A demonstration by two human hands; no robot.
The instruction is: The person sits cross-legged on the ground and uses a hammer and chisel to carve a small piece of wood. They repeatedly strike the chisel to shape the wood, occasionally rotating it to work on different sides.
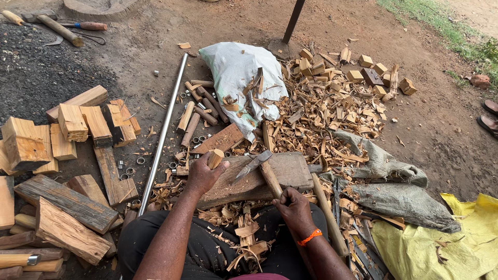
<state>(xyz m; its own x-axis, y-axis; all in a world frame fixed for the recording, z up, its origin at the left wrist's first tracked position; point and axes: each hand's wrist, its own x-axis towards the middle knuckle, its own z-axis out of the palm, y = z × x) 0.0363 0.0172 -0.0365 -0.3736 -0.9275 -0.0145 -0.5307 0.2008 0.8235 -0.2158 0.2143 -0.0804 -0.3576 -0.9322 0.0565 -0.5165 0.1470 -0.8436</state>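
Observation:
My left hand (203,175) grips a short pale wooden peg (216,158), standing it on end at the left end of a worn wooden chopping block (288,171). My right hand (293,206) holds the wooden handle of a small adze-like hatchet (254,165); its metal blade lies flat on the block, just right of the peg. An orange band (309,237) circles my right wrist. Wood shavings (246,236) lie on my lap in dark trousers.
Split wood blocks (67,132) are stacked at the left, and a long metal pipe (163,132) lies beside them. A white sack (236,78), a wide heap of chips and small cut blocks, grey sacking (394,181) and a yellow sheet (456,238) lie around. Small metal rings dot the ground.

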